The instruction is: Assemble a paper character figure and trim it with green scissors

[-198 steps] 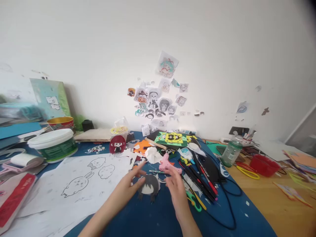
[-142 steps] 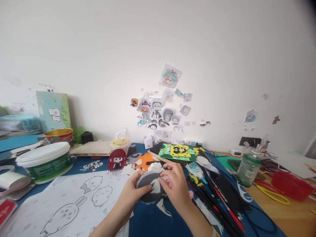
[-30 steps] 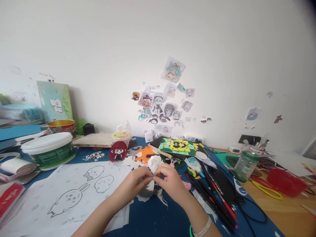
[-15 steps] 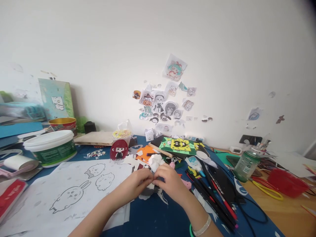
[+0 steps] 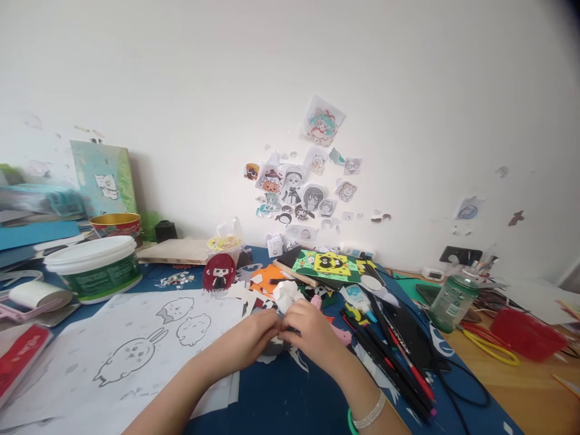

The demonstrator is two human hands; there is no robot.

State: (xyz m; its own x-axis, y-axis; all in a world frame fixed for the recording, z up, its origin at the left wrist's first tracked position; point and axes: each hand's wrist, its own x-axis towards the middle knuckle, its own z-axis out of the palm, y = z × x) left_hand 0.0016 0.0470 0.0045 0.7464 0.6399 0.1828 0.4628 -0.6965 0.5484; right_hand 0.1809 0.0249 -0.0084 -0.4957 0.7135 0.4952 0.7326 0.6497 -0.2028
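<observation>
My left hand point(image 5: 259, 334) and my right hand point(image 5: 304, 326) meet at the fingertips over the blue desk mat. The fingers of both are closed in a pinch, and what lies between them is hidden. Just under them shows a grey and white paper piece point(image 5: 273, 349), mostly covered by the fingers; I cannot tell whether they grip it. Beyond the fingertips rests a crumpled white tissue point(image 5: 286, 294). A thin white paper scrap point(image 5: 298, 360) lies beside my right hand. Drawn sheets point(image 5: 149, 344) spread left of my left arm.
Black pens point(image 5: 394, 368) and a glue tube point(image 5: 357, 297) lie right of my right hand. A dark red round figure cutout point(image 5: 219, 273) stands behind the sheets. At the left is a white-lidded tub point(image 5: 97, 272); at the right, a green jar point(image 5: 453, 302) and red box point(image 5: 525, 333).
Both hands stay pinched together at almost the same spot, with only slight finger movement. The whole view has shifted a little.
</observation>
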